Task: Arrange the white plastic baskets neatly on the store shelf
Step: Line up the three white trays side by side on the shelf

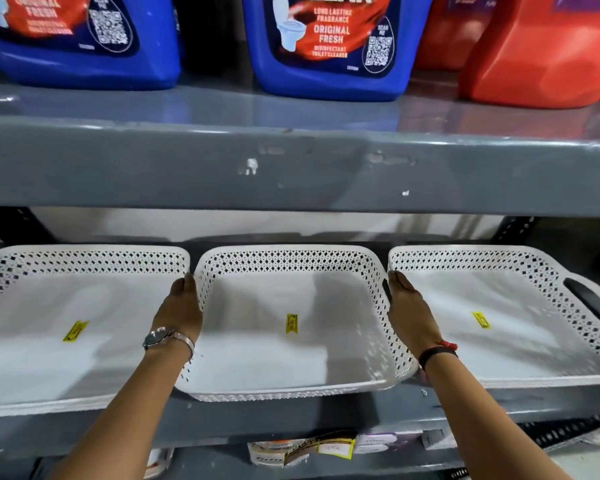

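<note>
left hand (pixel 182 303) flat on middle basket (pixel 291 348) left wall | right hand (pixel 409 306) flat on right wall | fingers straight, no grip | grey shelf (pixel 291 414)

3 white perforated baskets stand in a row on a grey shelf (pixel 291 414): left basket (pixel 66 341), middle basket (pixel 291 341), right basket (pixel 506 327). Each carries a yellow sticker on its floor; that of the middle basket (pixel 291 323) is shown. The left hand (pixel 182 303) lies flat, fingers extended, against the middle basket's left wall; the right hand (pixel 409 306) lies likewise against its right wall. A wristwatch (pixel 160 337) is on the left wrist, a dark band (pixel 437 353) on the right. On the upper shelf (pixel 291 168) stand 2 blue toilet-cleaner jugs (pixel 326 46) and red jugs (pixel 541 57).
</note>
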